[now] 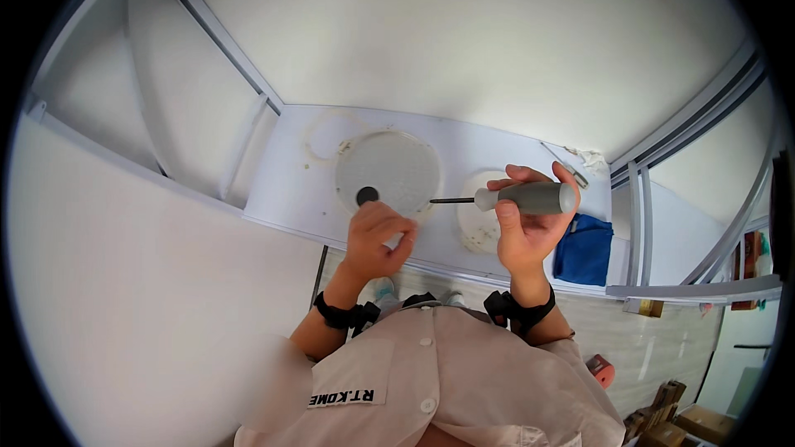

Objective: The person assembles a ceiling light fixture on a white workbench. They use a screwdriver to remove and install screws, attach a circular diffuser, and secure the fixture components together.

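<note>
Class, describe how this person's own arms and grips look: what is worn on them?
The left grip and right grip are ungloved. Each wrist wears a black strap bearing a dark, boxy unit. Above the straps, the forearms show bare up to a beige shirt.

Bright, soft light fills the fisheye-bent, black-cornered view.

Left forearm (310, 338) and right forearm (553, 329) reach forward, angled inward. From my remote post I note left hand (377, 242) back uppermost, fingers curled; fingertip contact I cannot resolve. Right hand (532, 240): palm turned up, fingers bent in a grasp, thumb raised.
</note>
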Available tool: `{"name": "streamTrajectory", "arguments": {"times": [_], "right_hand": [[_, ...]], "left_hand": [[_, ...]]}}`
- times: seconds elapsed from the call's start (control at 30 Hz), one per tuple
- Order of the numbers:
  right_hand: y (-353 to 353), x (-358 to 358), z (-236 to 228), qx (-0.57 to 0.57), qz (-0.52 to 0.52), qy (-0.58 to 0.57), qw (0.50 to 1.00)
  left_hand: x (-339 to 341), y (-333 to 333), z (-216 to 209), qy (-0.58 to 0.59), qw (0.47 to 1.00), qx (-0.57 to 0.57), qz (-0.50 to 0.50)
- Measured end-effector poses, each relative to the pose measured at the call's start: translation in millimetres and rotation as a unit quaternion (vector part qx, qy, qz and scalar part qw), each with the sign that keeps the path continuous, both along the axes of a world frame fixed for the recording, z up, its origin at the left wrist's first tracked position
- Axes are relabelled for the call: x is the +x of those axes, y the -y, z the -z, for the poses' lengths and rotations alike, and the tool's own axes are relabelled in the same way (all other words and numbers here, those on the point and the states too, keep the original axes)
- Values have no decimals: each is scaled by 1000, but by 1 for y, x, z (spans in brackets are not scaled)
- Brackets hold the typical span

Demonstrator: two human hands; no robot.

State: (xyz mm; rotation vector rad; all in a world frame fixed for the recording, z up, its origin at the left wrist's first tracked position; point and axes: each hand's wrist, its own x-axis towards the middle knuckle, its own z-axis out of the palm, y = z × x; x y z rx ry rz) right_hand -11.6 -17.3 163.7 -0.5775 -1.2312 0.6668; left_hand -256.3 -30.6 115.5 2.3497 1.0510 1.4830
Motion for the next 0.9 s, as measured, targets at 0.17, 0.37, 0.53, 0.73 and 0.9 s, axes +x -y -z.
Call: {"name": "streamTrajectory", "arguments": {"times": [0.17,0.37,0.53,0.73,0.9], "right_hand": [[-2,-64,-3,21,-6,40,999],[5,-129,5,0,38,67,997],[5,-159,12,7,69,77,995],[6,-182,8,-19,90,98,991],[6,-186,9,-15,113,138,984]], "left_hand": [[-85,-20,5,-23,999,-15,-33],[-142,-48,17,-70,991,-114,19],[-159,-71,35,-91,990,-76,76],[-148,-80,57,14,991,-90,97],[-135,-75,57,32,996,-47,63]]}}
